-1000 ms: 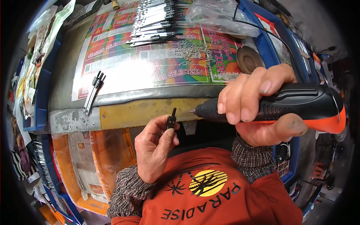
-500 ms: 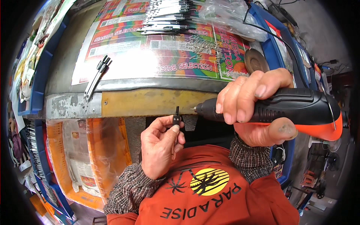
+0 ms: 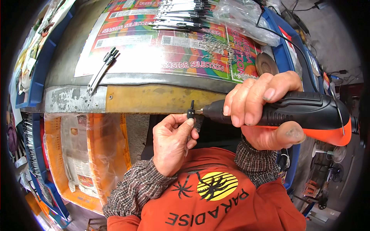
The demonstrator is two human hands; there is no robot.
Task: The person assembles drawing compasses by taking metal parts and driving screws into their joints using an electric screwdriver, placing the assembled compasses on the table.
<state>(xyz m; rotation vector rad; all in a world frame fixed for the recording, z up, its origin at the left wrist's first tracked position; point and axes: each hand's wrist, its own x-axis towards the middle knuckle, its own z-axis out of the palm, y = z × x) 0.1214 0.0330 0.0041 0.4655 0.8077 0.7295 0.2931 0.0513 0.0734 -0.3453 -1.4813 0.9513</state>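
The black piece (image 3: 190, 114) our left grip (image 3: 173, 140) pinches has moved nearer the power tool (image 3: 302, 107) our right grip (image 3: 252, 102) clasps, and misalignment could make the bit (image 3: 200, 111) slip.

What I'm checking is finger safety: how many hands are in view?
2: the left hand pinches a small black piece; the right hand wraps around a power screwdriver, its tip right by that piece. No other hands show.
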